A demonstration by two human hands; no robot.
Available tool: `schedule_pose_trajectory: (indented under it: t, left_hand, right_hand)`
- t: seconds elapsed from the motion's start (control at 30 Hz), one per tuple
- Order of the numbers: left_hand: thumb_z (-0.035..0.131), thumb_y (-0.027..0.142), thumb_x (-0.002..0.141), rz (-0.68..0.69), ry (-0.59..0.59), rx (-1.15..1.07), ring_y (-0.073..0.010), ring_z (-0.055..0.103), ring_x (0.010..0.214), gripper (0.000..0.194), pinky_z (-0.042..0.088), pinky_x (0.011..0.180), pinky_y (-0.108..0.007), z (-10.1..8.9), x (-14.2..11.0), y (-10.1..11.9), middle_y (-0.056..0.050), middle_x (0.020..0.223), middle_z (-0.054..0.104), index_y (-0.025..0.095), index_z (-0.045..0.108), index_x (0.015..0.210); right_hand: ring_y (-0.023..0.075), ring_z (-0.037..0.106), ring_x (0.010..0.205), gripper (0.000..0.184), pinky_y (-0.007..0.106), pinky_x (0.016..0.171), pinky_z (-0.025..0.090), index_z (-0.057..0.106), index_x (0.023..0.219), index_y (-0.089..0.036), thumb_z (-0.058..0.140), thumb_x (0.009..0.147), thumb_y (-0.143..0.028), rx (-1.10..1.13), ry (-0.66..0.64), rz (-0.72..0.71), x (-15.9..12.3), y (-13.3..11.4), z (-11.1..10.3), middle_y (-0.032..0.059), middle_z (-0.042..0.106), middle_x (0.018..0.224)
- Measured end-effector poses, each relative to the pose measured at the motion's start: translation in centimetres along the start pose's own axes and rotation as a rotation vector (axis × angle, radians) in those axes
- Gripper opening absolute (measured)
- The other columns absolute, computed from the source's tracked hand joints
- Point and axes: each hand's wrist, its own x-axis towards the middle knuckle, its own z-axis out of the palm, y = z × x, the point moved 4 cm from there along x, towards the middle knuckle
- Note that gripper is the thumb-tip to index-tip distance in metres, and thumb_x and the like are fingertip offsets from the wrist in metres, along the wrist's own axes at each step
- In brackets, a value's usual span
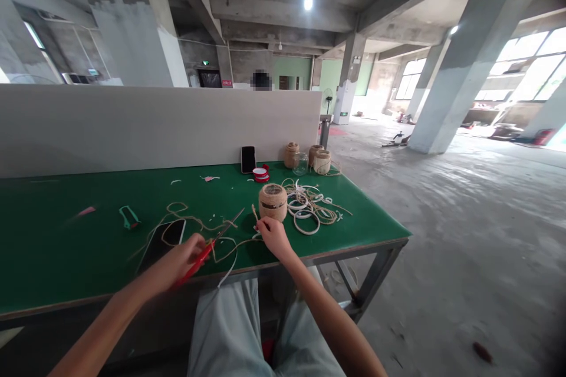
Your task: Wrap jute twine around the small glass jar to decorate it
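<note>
My left hand (179, 259) is closed round the red handles of a pair of scissors (207, 250), whose blades point up and right over the green table (66, 235). My right hand (273, 235) pinches a strand of jute twine (239, 242) just in front of a twine-wrapped jar (273, 201). The twine runs loosely from that hand leftward across the table towards the scissors. A black phone (165, 238) lies flat under loops of twine beside my left hand.
White rings tangled with twine (307, 206) lie right of the jar. At the back stand an upright phone (248, 159), a red-and-white tape roll (260, 174), a glass jar (300, 163) and wrapped jars (322, 161). A green tool (129, 217) lies left. The table edge is close right.
</note>
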Motion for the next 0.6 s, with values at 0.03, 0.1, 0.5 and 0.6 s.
schedule_pose_trajectory:
  t: [0.03,0.1,0.5,0.6]
  left_hand:
    - [0.048,0.047,0.073,0.004,-0.030,-0.018,-0.0194,0.061,0.070,0.032,0.044,0.063,-0.028,0.1,-0.3,0.1,-0.005,0.081,0.066,0.022,0.050,0.092]
    - [0.049,0.046,0.073,0.025,-0.100,-0.023,-0.0182,0.059,0.067,0.032,0.043,0.061,-0.027,0.3,-0.7,0.2,-0.005,0.082,0.065,0.022,0.048,0.094]
    - [0.052,0.039,0.075,0.097,-0.202,0.015,-0.0189,0.061,0.076,0.028,0.043,0.066,-0.026,0.8,-0.1,0.3,-0.008,0.100,0.065,0.022,0.040,0.094]
    - [0.051,0.041,0.074,0.097,-0.186,0.009,-0.0188,0.061,0.075,0.028,0.044,0.067,-0.027,0.8,0.0,0.5,-0.006,0.099,0.066,0.023,0.042,0.093]
  right_hand:
    - [0.0121,0.053,0.059,0.028,0.020,0.054,0.033,0.064,0.068,-0.017,0.044,0.085,-0.025,-0.009,-0.006,-0.008,0.0,-0.1,-0.1,-0.0003,0.061,0.063]
    - [0.0121,0.054,0.060,0.028,0.020,0.055,0.033,0.064,0.068,-0.017,0.044,0.086,-0.025,-0.026,-0.016,-0.025,0.1,-0.4,-0.4,0.0000,0.062,0.064]
    - [0.0131,0.055,0.062,0.024,0.021,0.056,0.034,0.064,0.071,-0.018,0.047,0.086,-0.022,-0.137,-0.066,-0.108,0.7,-1.9,-0.8,0.0015,0.064,0.067]
    - [0.0128,0.055,0.062,0.023,0.020,0.056,0.033,0.064,0.071,-0.018,0.047,0.087,-0.023,-0.157,-0.076,-0.125,0.6,-2.0,-0.7,0.0016,0.064,0.067]
